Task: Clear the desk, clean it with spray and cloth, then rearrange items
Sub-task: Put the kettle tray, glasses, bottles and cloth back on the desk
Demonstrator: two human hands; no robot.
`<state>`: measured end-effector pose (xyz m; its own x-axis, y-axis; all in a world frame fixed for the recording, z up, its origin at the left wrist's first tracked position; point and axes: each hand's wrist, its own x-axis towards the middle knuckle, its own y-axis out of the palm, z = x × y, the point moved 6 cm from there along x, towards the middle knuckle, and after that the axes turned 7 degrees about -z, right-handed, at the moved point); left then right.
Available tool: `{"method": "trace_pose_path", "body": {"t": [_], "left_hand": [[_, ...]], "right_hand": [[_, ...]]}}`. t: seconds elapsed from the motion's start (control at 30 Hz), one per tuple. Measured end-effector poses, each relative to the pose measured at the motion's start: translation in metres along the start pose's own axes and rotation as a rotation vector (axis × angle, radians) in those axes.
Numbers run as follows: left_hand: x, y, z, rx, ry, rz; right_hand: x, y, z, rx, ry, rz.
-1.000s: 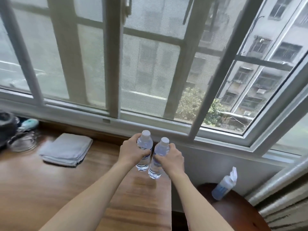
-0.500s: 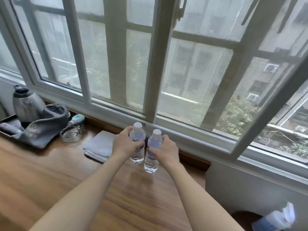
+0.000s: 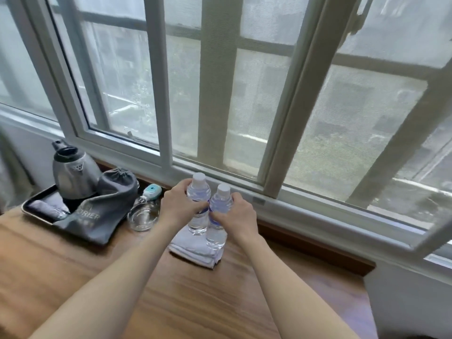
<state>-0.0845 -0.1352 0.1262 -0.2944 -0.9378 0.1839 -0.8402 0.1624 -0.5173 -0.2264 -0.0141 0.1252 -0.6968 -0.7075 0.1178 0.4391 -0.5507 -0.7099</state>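
While both hands (image 3: 208, 211) grip bottles (image 3: 198, 204) (upright), cloth (image 3: 193, 248) lies beneath.

A wide sliding window (image 3: 220, 99) with pale frames and mesh screens fills the wall behind the wooden tabletop (image 3: 171, 302), letting in soft grey daylight, with blurred buildings (image 3: 354, 113) and greenery outside, a white sill (image 3: 318, 211) below it, and white wall (image 3: 411, 302) at right.
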Motion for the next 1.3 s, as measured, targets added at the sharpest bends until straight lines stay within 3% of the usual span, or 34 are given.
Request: {"method": "trace_pose_path", "body": {"t": [0.37, 1.3], "left_hand": [[0.091, -0.051, 0.051, -0.008, 0.058, 0.071], [0.158, -0.029, 0.117, 0.028, 0.017, 0.156]], "right_hand": [[0.023, 0.072, 0.067, -0.007, 0.110, -0.069], [0.072, 0.152, 0.071, 0.020, 0.212, -0.080]]}}
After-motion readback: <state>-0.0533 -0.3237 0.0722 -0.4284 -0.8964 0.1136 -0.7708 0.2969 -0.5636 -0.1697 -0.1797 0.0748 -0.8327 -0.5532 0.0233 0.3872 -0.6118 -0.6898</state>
